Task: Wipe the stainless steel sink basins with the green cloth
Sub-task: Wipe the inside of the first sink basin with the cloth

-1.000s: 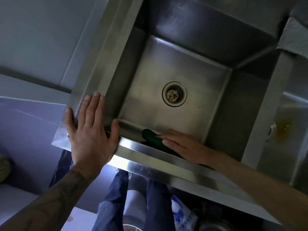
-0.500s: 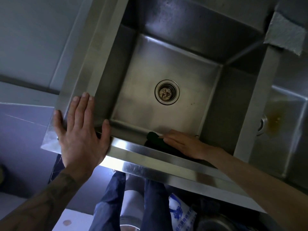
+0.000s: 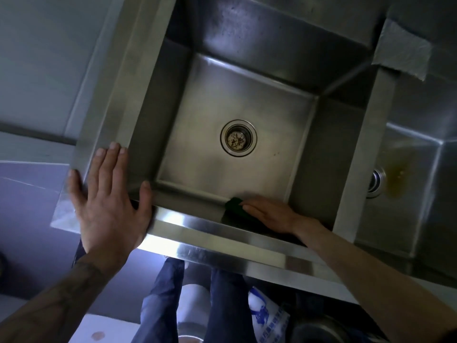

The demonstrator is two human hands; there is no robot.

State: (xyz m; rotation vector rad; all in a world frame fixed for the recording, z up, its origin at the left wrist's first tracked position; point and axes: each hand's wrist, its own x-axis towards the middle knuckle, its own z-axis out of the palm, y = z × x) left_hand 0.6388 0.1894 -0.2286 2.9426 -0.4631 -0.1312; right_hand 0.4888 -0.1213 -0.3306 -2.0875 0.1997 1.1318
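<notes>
While the green cloth (image 3: 233, 203) is lying against the near inner wall of the left basin (image 3: 237, 100), low by the floor's edge, the right hand (image 3: 270, 214) is pressing it flat, fingers (image 3: 249, 207) extended together over it rather than curled. Beyond those fingertips the drain (image 3: 238, 138) is sitting mid-floor. Off to their left, the left hand (image 3: 108, 206) is lying spread wide on the sink's front corner rim (image 3: 197, 233), holding nothing. A second basin (image 3: 415, 169) is showing to the right.

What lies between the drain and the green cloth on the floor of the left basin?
Nothing: in the head view, only bare steel floor lies between the drain and the green cloth, which the right hand presses flat against the basin's near wall.
</notes>
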